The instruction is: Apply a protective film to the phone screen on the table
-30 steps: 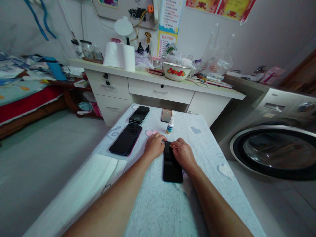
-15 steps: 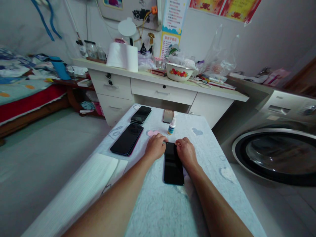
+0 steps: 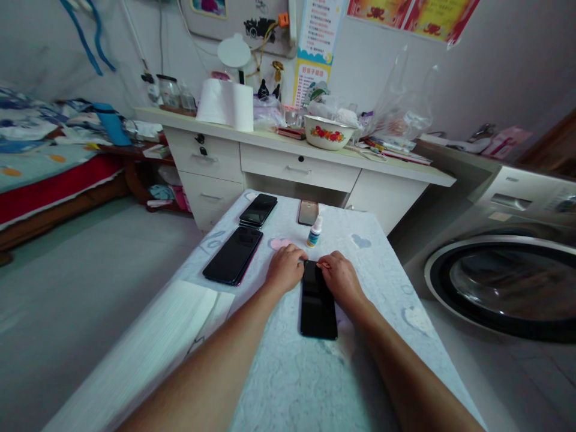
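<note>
A black smartphone [image 3: 318, 306] lies face up on the cloth-covered table, its top edge between my two hands. My left hand [image 3: 287, 267] grips the phone's top left corner with bent fingers. My right hand [image 3: 339, 275] is closed in a pinch over the top right corner; whatever is between its fingertips is too small to make out. Just beyond the hands stands a small white spray bottle [image 3: 314, 232] with a blue and yellow label. Behind it lies another phone [image 3: 308, 212].
Stacked phones lie at the left: one pile [image 3: 234, 255] nearer, another [image 3: 258, 210] farther back. White paper sheets [image 3: 180, 312] run along the table's left edge. A white desk [image 3: 279, 162] holding a flowered bowl [image 3: 328, 133] stands beyond, and a washing machine [image 3: 508, 252] at the right.
My right hand has shifted slightly left, its fingertips now farther over the phone's top edge. My left hand stays at the corner, and the phone lies in the same place.
</note>
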A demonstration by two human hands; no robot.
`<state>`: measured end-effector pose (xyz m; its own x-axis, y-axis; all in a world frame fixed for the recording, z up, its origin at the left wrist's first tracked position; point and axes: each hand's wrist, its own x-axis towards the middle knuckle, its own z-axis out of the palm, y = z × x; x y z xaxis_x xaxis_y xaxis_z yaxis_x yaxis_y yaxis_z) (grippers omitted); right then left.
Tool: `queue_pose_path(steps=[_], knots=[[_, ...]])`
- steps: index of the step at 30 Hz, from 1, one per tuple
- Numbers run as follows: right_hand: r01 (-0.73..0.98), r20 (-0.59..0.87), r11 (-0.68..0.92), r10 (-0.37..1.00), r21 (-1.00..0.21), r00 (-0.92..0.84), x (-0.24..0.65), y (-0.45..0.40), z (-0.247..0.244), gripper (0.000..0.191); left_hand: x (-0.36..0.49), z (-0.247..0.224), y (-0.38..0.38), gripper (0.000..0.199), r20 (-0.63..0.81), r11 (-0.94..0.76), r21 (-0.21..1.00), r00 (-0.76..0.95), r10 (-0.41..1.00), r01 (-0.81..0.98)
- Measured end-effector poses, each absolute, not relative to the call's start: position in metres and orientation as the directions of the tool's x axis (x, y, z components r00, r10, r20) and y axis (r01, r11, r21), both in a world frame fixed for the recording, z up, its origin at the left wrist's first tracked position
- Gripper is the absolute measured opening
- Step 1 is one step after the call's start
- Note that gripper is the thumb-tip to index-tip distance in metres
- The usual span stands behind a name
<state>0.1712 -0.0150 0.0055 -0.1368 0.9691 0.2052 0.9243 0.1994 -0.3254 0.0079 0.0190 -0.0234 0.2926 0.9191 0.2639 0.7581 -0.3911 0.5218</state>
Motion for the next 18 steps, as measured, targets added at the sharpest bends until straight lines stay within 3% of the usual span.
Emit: queue_pose_path(steps=[7, 18], knots=[[0.945, 0.144, 0.143, 0.984, -0.294, -0.104, 0.169, -0.003, 0.012, 0.022, 0.008, -0.021, 0.019, 0.027, 0.259, -0.392, 0.524, 0.298, 0.919, 0.756], [0.933, 0.176, 0.24, 0.964, -0.267, -0.198, 0.148, 0.002, 0.009, 0.022, 0.008, -0.022, 0.018, 0.027, 0.275, -0.384, 0.53, 0.275, 0.921, 0.756]])
